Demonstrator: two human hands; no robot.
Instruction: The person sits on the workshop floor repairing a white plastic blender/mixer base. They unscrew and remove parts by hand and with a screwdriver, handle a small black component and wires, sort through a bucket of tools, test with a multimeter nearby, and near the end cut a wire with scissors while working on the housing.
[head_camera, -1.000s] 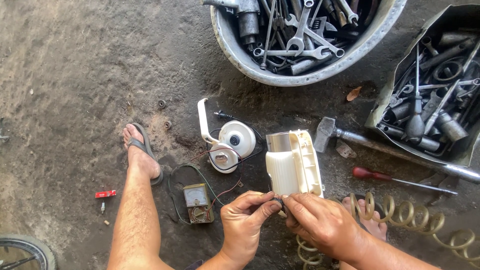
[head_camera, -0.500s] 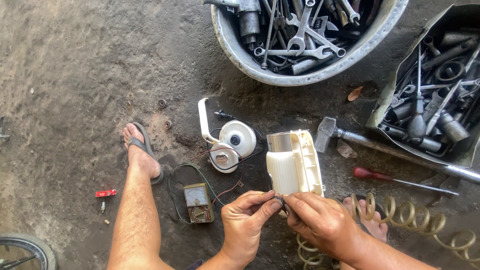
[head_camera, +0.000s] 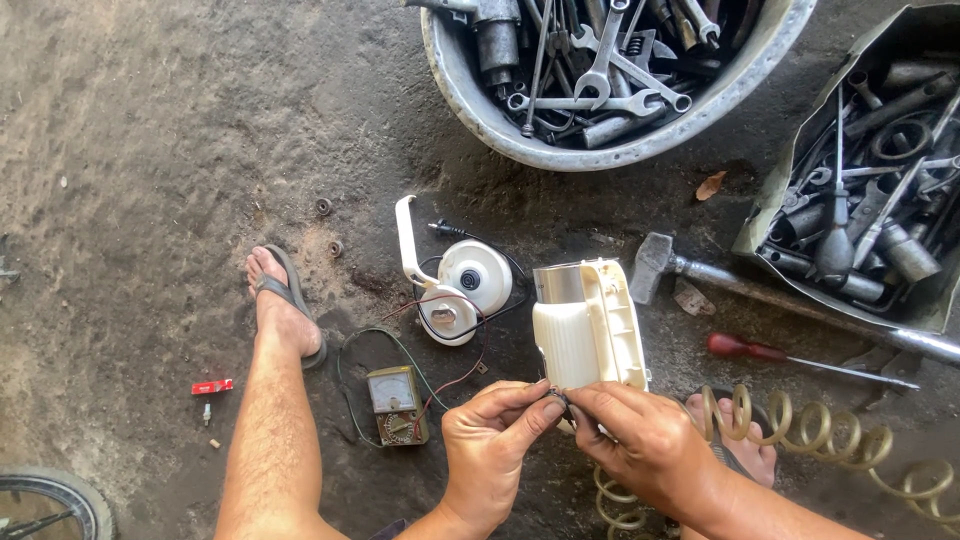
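Both my hands meet at the near end of a cream plastic appliance housing (head_camera: 585, 325) standing on the ground. My left hand (head_camera: 490, 450) pinches a small dark part at the housing's bottom edge with thumb and forefinger. My right hand (head_camera: 640, 440) grips the same spot from the right, its fingers closed on the housing's lower end. Left of the housing lies a white round appliance base with a handle (head_camera: 455, 280) and loose wires. A small analogue meter (head_camera: 393, 403) with red and black leads lies by my left forearm.
A metal basin of wrenches (head_camera: 610, 80) sits at the top. A box of sockets and tools (head_camera: 870, 200) is at the right. A hammer (head_camera: 700, 270), a red-handled screwdriver (head_camera: 790, 358) and a coiled hose (head_camera: 800, 440) lie right of me. My sandalled foot (head_camera: 280, 310) rests at the left.
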